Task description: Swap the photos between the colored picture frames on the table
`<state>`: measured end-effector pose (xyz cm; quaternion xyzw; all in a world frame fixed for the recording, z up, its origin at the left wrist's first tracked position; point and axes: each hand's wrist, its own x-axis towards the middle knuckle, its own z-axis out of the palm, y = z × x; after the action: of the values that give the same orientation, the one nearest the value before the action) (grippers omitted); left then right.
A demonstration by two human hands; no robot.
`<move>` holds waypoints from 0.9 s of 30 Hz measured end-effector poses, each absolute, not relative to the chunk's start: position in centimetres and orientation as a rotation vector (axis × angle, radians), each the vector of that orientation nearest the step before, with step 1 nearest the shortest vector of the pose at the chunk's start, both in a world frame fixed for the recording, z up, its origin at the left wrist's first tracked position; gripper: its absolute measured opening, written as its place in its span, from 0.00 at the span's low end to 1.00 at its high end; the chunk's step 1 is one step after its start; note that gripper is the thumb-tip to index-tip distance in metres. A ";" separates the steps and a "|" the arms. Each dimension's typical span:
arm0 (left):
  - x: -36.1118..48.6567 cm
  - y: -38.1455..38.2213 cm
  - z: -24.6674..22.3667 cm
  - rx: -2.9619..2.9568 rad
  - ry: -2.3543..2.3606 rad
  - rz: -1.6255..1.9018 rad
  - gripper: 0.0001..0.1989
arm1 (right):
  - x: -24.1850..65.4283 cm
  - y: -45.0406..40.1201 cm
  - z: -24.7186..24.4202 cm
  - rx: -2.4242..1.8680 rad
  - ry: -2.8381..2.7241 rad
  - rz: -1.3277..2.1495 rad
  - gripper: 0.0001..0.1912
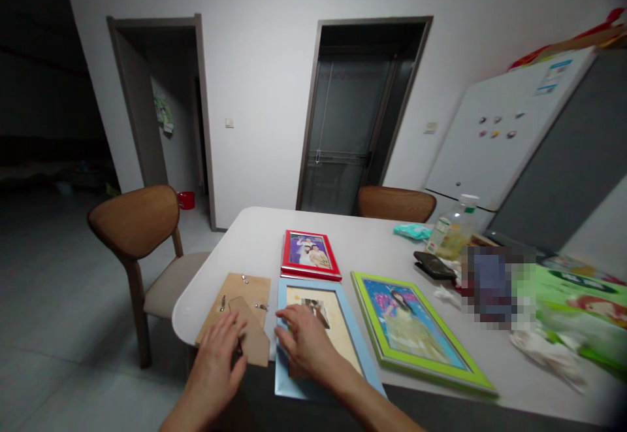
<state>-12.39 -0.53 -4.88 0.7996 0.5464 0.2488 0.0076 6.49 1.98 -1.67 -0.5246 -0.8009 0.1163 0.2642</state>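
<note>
My left hand (215,360) rests with its fingers apart on a brown backing board (252,287) that has metal clips and a stand flap, lying at the table's near left edge. Just right of it, my right hand (306,340) spreads its fingers over a light blue frame (355,340) holding a cream sheet and a small photo, partly covered by the hand. A red frame (308,272) with a photo of people lies beyond the blue one. Farther right is a green frame (431,360) with a picture of a person in a pale dress.
On the white table (264,229), a bottle (453,229), a black wallet (435,265), a teal packet (411,231), crumpled tissues (548,353) and a green package (582,288) lie to the right. Wooden chairs stand left (140,223) and behind (396,204).
</note>
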 end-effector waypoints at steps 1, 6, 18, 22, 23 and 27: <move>-14.0 -0.3 -5.5 2.461 1.788 0.741 0.25 | 5.1 1.8 -1.7 -1.399 -2.201 0.315 0.15; -18.2 1.4 -7.1 2.425 1.863 0.811 0.18 | 0.3 2.0 -2.6 -1.444 -2.252 0.263 0.22; -12.5 -1.3 -0.4 2.556 1.518 1.056 0.28 | 8.6 -2.0 1.1 -1.245 -1.878 0.591 0.18; -8.5 -1.6 -1.3 2.596 1.428 0.796 0.30 | 12.9 -3.1 1.7 -1.408 -1.861 0.555 0.16; -7.4 -1.5 -1.6 2.592 1.429 0.719 0.30 | 13.7 -3.3 1.6 -1.459 -1.871 0.553 0.15; -4.6 -1.5 -2.1 2.531 1.446 0.487 0.29 | 15.9 -3.5 0.8 -1.606 -1.900 0.552 0.16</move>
<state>-4.60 -1.53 -2.10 0.8527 0.4873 0.1639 0.0929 15.87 -3.53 0.83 -0.6026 -0.7132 0.2071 0.2922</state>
